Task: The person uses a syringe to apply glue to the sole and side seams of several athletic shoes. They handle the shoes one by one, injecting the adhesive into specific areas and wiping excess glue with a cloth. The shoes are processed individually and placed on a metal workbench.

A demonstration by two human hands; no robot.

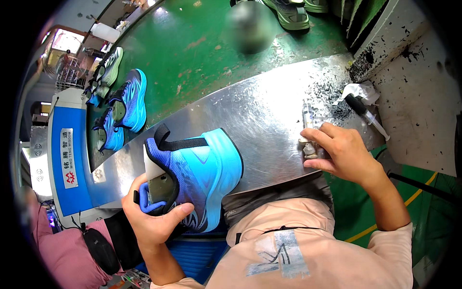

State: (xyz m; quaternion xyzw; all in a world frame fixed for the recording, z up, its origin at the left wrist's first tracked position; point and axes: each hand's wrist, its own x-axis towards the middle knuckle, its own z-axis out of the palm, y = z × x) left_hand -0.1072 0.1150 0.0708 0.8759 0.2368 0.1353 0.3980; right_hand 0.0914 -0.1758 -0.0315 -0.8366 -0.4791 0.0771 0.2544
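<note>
My left hand (153, 217) grips the heel of a blue sports shoe (199, 168) that lies on its side at the near edge of the steel bench (262, 103), its sole pointing right. The shoe has a black heel strap and a dark insert in its opening. My right hand (339, 151) rests on the bench at the right, its fingers closed round a small clear bottle-like tool (308, 144) standing upright.
Two blue shoes (126, 103) and greenish shoes (109, 67) lie on the green belt at the left, beside a blue machine panel (67, 164). Another greenish shoe (291, 13) sits at the top. A syringe-like applicator (365, 113) and white rag lie at the bench's right end. A person in pink (62, 250) is lower left.
</note>
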